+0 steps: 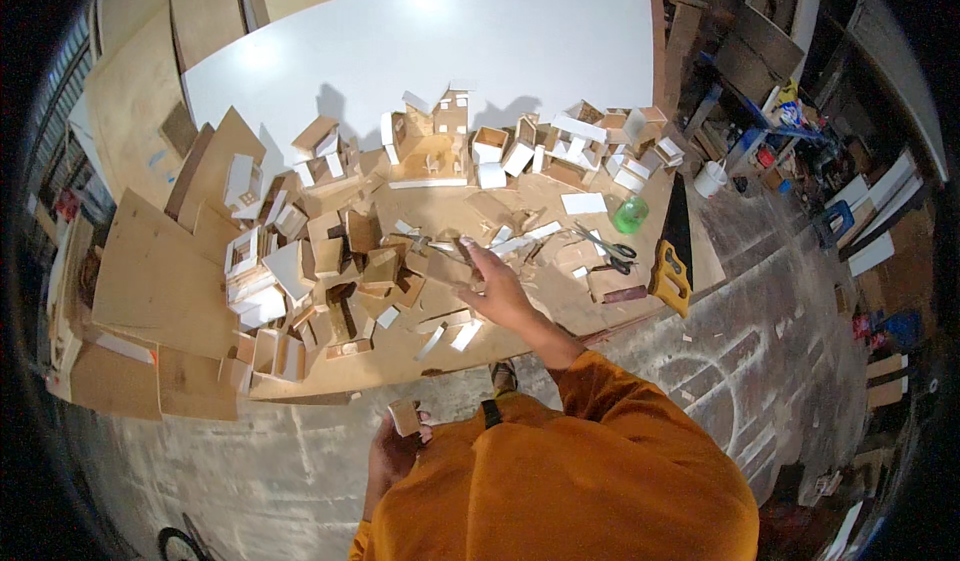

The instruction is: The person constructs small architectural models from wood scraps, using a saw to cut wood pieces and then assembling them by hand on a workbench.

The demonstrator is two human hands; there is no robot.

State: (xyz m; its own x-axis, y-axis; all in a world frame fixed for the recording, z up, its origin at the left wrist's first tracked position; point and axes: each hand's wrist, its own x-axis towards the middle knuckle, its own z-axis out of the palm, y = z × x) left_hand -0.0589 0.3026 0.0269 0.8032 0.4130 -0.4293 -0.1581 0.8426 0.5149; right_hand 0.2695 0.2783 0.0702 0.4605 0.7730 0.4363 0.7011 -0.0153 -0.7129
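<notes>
My right hand reaches over the middle of the work table. Its fingers and thumb are spread apart above thin offcuts and a flat brown piece; no held thing shows. Low in front of my body, my left hand is closed around a small brown block-like piece with a pale edge. Left of my right hand lie several small open boxes of brown board, one of them a tan box. White strips are scattered at the near edge.
Small white-and-brown house models line the table's back. Toward the right are dark-handled scissors, a green container and a yellow-handled handsaw. Large brown panels lean at the left. A white board stands behind.
</notes>
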